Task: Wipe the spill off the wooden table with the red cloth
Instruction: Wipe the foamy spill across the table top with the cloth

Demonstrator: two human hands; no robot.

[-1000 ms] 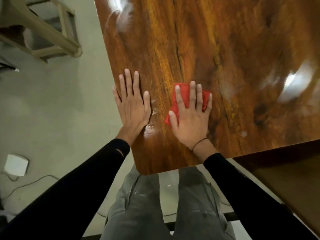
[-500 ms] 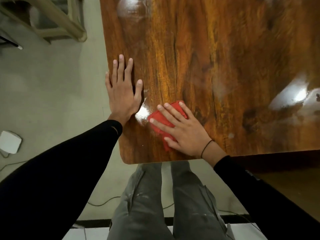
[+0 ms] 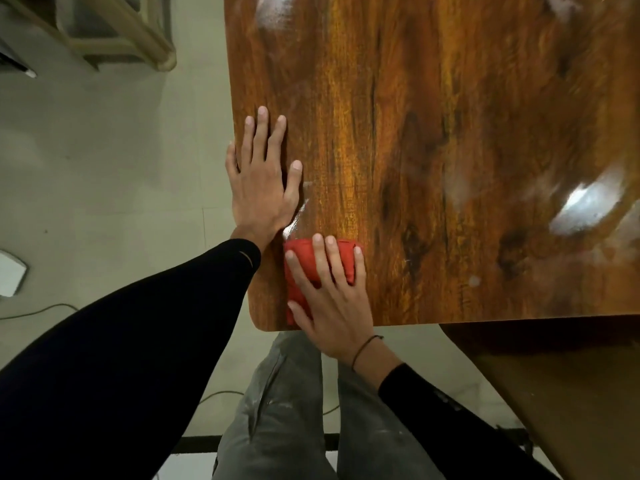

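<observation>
A folded red cloth [image 3: 304, 263] lies near the front left corner of the glossy wooden table [image 3: 433, 133]. My right hand [image 3: 329, 299] presses flat on the cloth with spread, straight fingers and covers much of it. A thin wet streak of spill [image 3: 298, 216] shines just above the cloth, beside my left thumb. My left hand [image 3: 263, 181] rests flat on the table along its left edge, fingers straight, holding nothing.
The table's left edge and front edge meet at a rounded corner [image 3: 258, 323] close to the cloth. A pale wooden chair frame [image 3: 138, 32] stands on the floor at the upper left. A white object [image 3: 10, 275] and a cable lie on the floor at left.
My right hand slid the red cloth left and toward the front edge, over the wet patch near the corner. My left hand stayed flat by the left edge. The view shifted.
</observation>
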